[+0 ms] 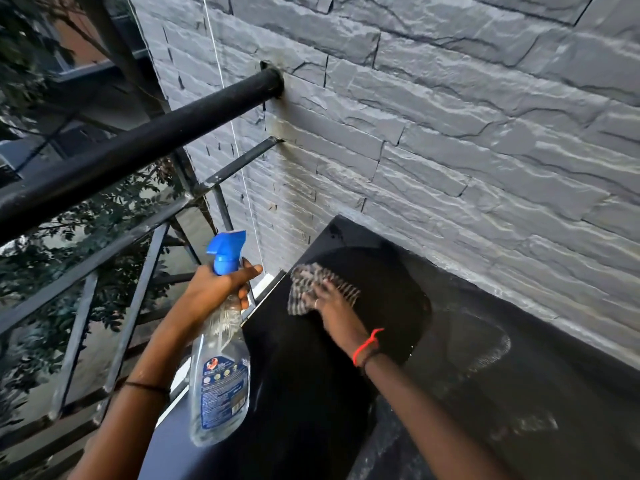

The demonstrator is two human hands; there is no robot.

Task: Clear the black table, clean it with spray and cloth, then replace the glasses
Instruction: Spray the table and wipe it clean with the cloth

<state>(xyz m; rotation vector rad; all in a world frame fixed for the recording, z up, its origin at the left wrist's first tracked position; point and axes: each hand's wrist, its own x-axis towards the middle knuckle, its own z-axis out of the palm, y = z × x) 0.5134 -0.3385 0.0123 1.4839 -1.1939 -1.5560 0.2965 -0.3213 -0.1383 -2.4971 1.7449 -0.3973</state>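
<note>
Looking down from my head camera, I grip the spray bottle (221, 375) in my left hand (216, 289). My fingers are wrapped round its neck just under the blue trigger head, and my forefinger is stretched out past it. I hold the bottle up beside the left edge of the desk (304, 393), I think so that it stays clear of the wiping path but is ready if the surface needs another squirt. My right hand (332, 303) lies flat on the checked cloth (301, 289), with the fingers spread and pressing down rather than clutching, because a flat palm pushes more of the cloth against the top. The cloth sits under my fingers and sticks out to the left of them and beyond the fingertips. It is near the far left corner of the desk, close to the grey stone wall (450, 133) that the desk stands against. The hand and cloth are a little blurred. Pale wet streaks show on the right part of the desk, well apart from the cloth. A black railing (138, 150) runs along my left. I see no glasses anywhere, so I judge that the clearing is done, the wiping is under way and the glasses are not yet put back.
</note>
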